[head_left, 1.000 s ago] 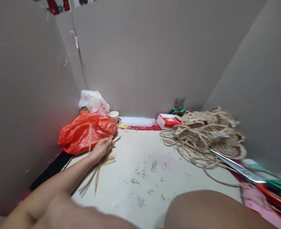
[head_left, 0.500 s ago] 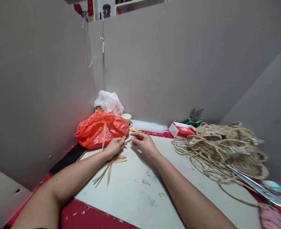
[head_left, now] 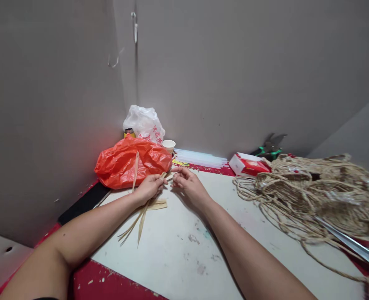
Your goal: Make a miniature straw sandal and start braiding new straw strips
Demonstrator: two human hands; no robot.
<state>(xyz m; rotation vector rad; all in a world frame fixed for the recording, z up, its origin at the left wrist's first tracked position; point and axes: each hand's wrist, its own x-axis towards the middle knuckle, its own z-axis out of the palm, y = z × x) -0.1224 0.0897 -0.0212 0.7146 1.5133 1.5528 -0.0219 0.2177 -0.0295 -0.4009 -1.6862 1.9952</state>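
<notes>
My left hand (head_left: 149, 187) is closed around a bunch of thin tan straw strips (head_left: 140, 216) that trail back across the white tabletop (head_left: 184, 241). One strip stands up in front of the orange plastic bag (head_left: 131, 164). My right hand (head_left: 187, 183) pinches the front ends of the strips, fingertips meeting the left hand's.
A white plastic bag (head_left: 145, 123) and a paper cup (head_left: 168, 146) sit in the corner behind the orange bag. A red and white box (head_left: 248, 164), green-handled pliers (head_left: 270, 150), a big pile of jute rope (head_left: 322, 191) and long scissors (head_left: 353, 246) lie at right. Grey walls close in all around.
My right arm came into view and reached forward to the strip ends at the left hand. The view shifted, with the left hand staying on the strips.
</notes>
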